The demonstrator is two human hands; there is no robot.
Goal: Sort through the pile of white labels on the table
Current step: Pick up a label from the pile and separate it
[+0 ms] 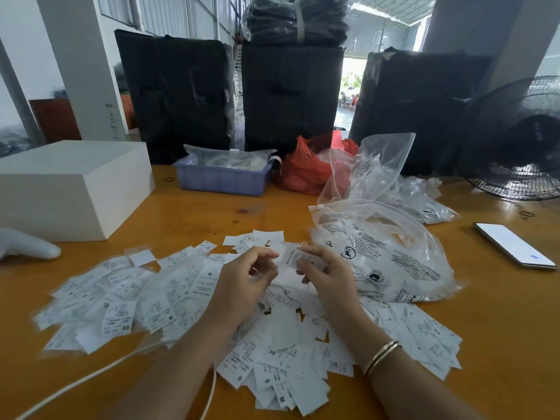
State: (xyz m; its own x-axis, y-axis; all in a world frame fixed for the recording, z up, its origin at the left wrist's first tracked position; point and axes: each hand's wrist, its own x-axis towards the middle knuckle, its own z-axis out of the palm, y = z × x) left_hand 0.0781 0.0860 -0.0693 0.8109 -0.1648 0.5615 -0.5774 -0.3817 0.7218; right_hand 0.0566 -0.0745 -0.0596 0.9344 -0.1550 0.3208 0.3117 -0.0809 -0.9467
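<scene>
White box [69, 183]: stood far left on the desk [188, 213], well apart from the work.
Cable [91, 377]: ran under the near-left labels; a snagging forearm could have dragged sorted pieces out of place.
Pile of white labels [127, 301]: spread across the near desk, left to right, sizes XS, S and M mixed and overlapping, so a misread seemed likely.
Left hand [245, 283]: fingers curled toward the held label, contact unclear.
Held label [292, 257]: raised above the pile's middle.
Right hand [324, 274]: pinched that label; a loose pinch might have dropped it back.
Clear plastic bags [385, 262]: touched the pile's right edge, where strays could have slid under.
Fan [515, 137]: far right; if running, it might have scattered labels.
</scene>
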